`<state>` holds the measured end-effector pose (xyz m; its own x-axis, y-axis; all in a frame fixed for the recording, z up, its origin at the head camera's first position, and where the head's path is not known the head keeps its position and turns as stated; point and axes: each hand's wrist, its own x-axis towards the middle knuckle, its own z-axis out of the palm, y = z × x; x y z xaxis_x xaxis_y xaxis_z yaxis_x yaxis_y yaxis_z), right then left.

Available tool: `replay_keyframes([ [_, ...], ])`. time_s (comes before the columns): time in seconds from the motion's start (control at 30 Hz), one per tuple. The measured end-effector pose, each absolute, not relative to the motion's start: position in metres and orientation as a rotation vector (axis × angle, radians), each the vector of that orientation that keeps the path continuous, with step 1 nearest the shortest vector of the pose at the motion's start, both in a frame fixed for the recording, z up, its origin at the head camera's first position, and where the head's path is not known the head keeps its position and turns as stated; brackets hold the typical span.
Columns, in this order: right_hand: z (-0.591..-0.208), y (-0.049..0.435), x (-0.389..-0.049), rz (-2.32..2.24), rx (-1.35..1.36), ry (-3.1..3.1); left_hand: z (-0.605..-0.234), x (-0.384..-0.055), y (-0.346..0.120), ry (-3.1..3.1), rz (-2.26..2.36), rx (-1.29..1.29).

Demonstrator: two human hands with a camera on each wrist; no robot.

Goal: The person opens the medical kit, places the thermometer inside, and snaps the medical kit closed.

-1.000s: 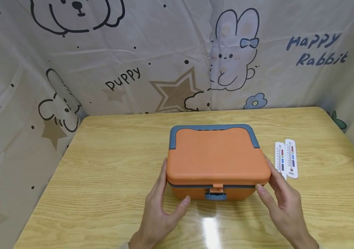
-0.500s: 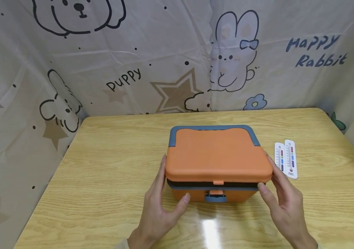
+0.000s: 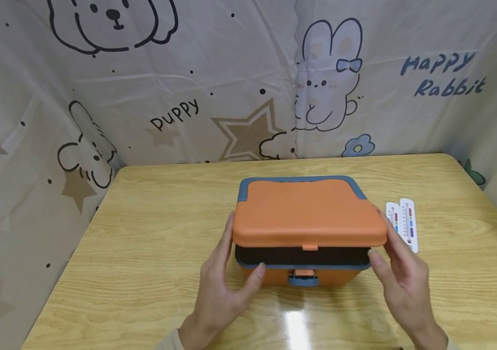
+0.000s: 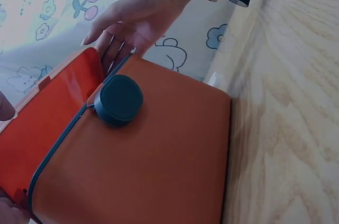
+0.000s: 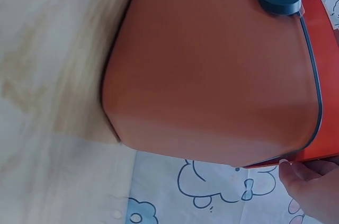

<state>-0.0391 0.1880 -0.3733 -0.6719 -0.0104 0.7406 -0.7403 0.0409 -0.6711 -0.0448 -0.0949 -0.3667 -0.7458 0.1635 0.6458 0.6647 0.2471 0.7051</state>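
Left hand (image 3: 226,287) and right hand (image 3: 405,284) hold the orange lid (image 3: 309,214) between them, one at each end; on both, the fingers lie extended along the lid's side and the thumb stands spread away from them. Left thumb shows before the front of the box (image 3: 331,277), right thumb by its front right corner; thumb contact cannot be told. Lid is tilted, its front edge and small tab (image 3: 310,247) clear of the blue-grey rim; the right wrist view shows the gap narrowing toward the back. Interior reads dark from above, contents not discernible. A blue-grey latch (image 3: 303,281) is fitted to the box front, a blue-grey handle (image 3: 296,179) along the lid's rear. Box stands upright on the wood-grain table (image 3: 165,233), about midway between its left and right edges and in from the far edge. Two white thermometers (image 3: 409,226) lie side by side between the box and the table's right edge, the nearer one partly hidden by the right hand. Pale sleeves (image 3: 170,341) cover both forearms. Beyond the table's far edge hangs a pale cloth (image 3: 231,63) printed with animals, stars and lettering.
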Motion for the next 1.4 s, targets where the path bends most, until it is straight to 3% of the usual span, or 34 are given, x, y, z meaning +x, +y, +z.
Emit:
replay_keyframes([
  [1.4,-0.337,0.195,-0.068,1.692,0.652,-1.836,-0.336,-0.083,-0.100,-2.051,-1.618,-0.745],
])
